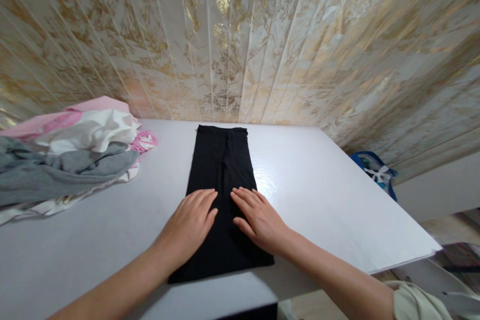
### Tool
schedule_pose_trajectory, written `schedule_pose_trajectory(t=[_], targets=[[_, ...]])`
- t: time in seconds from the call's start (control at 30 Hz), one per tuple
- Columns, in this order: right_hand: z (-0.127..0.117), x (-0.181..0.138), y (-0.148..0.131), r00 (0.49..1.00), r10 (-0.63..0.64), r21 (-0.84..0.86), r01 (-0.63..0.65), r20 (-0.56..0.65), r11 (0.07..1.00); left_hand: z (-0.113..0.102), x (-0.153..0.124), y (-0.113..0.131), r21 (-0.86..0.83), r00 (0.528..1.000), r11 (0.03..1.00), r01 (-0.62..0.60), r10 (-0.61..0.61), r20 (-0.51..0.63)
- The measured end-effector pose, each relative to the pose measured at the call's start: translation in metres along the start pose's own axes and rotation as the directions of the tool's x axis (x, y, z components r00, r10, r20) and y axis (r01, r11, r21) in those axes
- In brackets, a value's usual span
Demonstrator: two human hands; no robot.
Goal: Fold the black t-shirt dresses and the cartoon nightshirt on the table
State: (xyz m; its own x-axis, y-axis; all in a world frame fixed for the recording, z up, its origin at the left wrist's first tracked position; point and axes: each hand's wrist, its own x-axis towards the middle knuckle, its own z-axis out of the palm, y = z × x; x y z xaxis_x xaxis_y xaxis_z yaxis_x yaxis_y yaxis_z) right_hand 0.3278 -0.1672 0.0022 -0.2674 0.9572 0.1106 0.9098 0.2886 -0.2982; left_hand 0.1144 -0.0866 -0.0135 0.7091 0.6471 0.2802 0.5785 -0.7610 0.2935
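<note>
A black garment (221, 170) lies folded into a long narrow strip down the middle of the white table (318, 185). Its far end reaches almost to the wall and its near end lies close to the front edge. My left hand (189, 222) rests flat on the near part of the cloth, palm down, fingers stretched out and together. My right hand (257, 219) lies flat beside it on the same cloth, fingers extended toward the left hand. Neither hand grips anything.
A heap of clothes (67, 160) in grey, white and pink sits on the table's left side. A gold-veined panelled wall (240, 35) stands right behind the table. A blue bag (375, 167) sits off the table's right edge.
</note>
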Motion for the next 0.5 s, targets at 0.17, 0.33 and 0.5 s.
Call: schedule_pose_trajectory(t=[0.17,0.33,0.5], targets=[[-0.001,0.034,0.008,0.999,-0.028,0.023,0.029,-0.034,0.999,-0.001,0.037,-0.013,-0.115,0.995,0.993,-0.001,0.013,0.099],[-0.002,0.046,0.019,0.998,-0.059,0.02,0.059,-0.021,0.998,-0.005,0.045,-0.02,-0.176,0.992,0.984,-0.008,0.03,0.125],[-0.008,0.08,0.036,0.996,0.025,-0.006,-0.025,-0.082,1.0,0.004,0.082,-0.04,-0.056,0.999,0.998,0.033,-0.033,0.005]])
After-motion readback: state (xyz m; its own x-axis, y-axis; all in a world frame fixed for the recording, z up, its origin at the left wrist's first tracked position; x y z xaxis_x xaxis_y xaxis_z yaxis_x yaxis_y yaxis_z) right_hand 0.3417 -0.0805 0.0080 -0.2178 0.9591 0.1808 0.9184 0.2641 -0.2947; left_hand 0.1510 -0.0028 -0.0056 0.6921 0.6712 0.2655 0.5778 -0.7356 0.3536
